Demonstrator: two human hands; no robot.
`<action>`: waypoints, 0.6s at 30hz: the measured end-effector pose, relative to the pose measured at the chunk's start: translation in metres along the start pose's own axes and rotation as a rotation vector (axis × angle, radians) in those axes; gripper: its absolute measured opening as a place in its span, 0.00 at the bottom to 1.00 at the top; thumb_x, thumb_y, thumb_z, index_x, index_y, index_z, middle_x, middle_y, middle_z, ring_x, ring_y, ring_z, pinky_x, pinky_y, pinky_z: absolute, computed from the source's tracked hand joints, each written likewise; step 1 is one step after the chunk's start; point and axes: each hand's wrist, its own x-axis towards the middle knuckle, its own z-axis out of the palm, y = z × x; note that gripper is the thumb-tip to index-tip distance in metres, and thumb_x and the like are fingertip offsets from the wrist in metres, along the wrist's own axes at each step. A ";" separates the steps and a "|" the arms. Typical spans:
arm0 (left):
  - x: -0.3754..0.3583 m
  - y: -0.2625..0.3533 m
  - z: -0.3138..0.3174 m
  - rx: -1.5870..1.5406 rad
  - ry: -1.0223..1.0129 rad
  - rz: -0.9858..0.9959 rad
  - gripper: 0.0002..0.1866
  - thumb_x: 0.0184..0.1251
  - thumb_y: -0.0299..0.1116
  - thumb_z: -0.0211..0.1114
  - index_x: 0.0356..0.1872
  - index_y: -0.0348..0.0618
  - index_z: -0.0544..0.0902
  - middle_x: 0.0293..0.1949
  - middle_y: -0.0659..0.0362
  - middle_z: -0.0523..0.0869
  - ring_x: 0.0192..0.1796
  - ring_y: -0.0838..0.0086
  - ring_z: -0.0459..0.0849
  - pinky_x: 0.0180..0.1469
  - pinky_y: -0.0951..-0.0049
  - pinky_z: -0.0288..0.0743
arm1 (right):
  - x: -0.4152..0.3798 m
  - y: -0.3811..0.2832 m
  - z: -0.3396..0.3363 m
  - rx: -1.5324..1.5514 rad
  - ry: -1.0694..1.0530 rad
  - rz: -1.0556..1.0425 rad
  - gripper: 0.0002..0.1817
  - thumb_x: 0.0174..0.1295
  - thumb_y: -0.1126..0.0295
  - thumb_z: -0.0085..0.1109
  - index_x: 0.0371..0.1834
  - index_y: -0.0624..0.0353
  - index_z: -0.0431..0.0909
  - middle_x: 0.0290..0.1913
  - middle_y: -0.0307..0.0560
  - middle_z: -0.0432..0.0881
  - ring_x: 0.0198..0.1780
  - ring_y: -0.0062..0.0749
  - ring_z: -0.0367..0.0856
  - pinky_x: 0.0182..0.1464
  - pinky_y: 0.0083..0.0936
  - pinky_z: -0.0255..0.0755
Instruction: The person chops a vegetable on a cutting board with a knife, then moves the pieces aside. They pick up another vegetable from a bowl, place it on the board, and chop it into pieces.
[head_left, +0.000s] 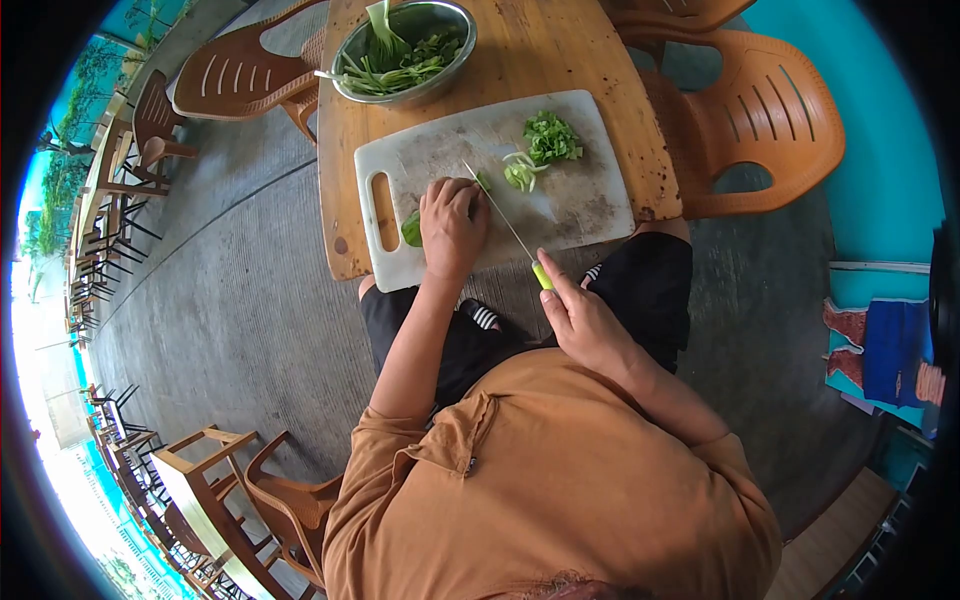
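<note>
My right hand [583, 318] is closed round the yellow-green handle of a knife [510, 226]. Its thin blade points up and left, close beside the fingers of my left hand [453, 224]. That hand is closed with curled fingers over a green leafy vegetable [411, 229], pressing it on the white cutting board [440, 140]. Leaf shows at both sides of the fingers; the rest is hidden under them. To the right of the blade lie pale sliced stalk pieces [521, 173], with a pile of chopped green leaves [552, 137] just above them.
A metal bowl [408, 97] with leafy greens stands behind the board on the wooden table [530, 45]. Brown plastic chairs [770, 120] stand at the table's right, another chair [235, 80] at its left. My legs are under the table's near edge.
</note>
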 end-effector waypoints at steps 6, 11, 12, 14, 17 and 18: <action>0.000 -0.002 0.002 -0.016 0.015 0.001 0.07 0.63 0.27 0.75 0.41 0.41 0.92 0.47 0.60 0.92 0.56 0.60 0.87 0.59 0.58 0.79 | 0.000 0.002 -0.001 -0.011 0.024 -0.044 0.33 0.85 0.66 0.51 0.88 0.63 0.55 0.58 0.80 0.85 0.53 0.75 0.87 0.53 0.57 0.83; -0.001 -0.003 0.002 -0.023 0.010 -0.003 0.07 0.63 0.27 0.75 0.41 0.41 0.92 0.47 0.60 0.92 0.56 0.60 0.87 0.59 0.58 0.79 | 0.003 -0.005 0.001 -0.025 -0.012 0.043 0.33 0.84 0.67 0.51 0.88 0.64 0.56 0.59 0.79 0.85 0.56 0.76 0.86 0.56 0.56 0.82; -0.001 -0.002 0.002 -0.023 0.010 -0.004 0.07 0.63 0.27 0.75 0.41 0.41 0.92 0.47 0.60 0.92 0.56 0.60 0.87 0.59 0.58 0.79 | 0.003 0.001 0.006 -0.059 0.047 -0.030 0.34 0.84 0.67 0.51 0.88 0.64 0.55 0.59 0.79 0.85 0.57 0.75 0.86 0.56 0.56 0.82; -0.001 -0.001 0.001 -0.004 0.006 -0.004 0.07 0.63 0.26 0.75 0.41 0.41 0.92 0.47 0.60 0.92 0.56 0.60 0.87 0.59 0.58 0.79 | 0.006 0.008 0.014 -0.091 0.109 -0.105 0.34 0.84 0.68 0.52 0.88 0.64 0.55 0.59 0.78 0.85 0.57 0.75 0.86 0.57 0.55 0.83; -0.001 -0.001 0.001 -0.010 -0.005 -0.012 0.08 0.61 0.24 0.76 0.41 0.39 0.91 0.48 0.57 0.93 0.57 0.56 0.88 0.62 0.56 0.80 | 0.013 0.009 0.021 -0.161 0.167 -0.192 0.34 0.84 0.68 0.52 0.89 0.64 0.54 0.57 0.77 0.86 0.56 0.74 0.87 0.56 0.56 0.83; -0.001 0.000 0.001 -0.010 -0.004 -0.009 0.08 0.61 0.24 0.76 0.41 0.39 0.91 0.48 0.57 0.93 0.57 0.56 0.88 0.62 0.56 0.80 | 0.018 0.008 0.021 -0.152 0.147 -0.153 0.35 0.84 0.68 0.52 0.89 0.64 0.54 0.57 0.77 0.86 0.54 0.73 0.87 0.55 0.56 0.83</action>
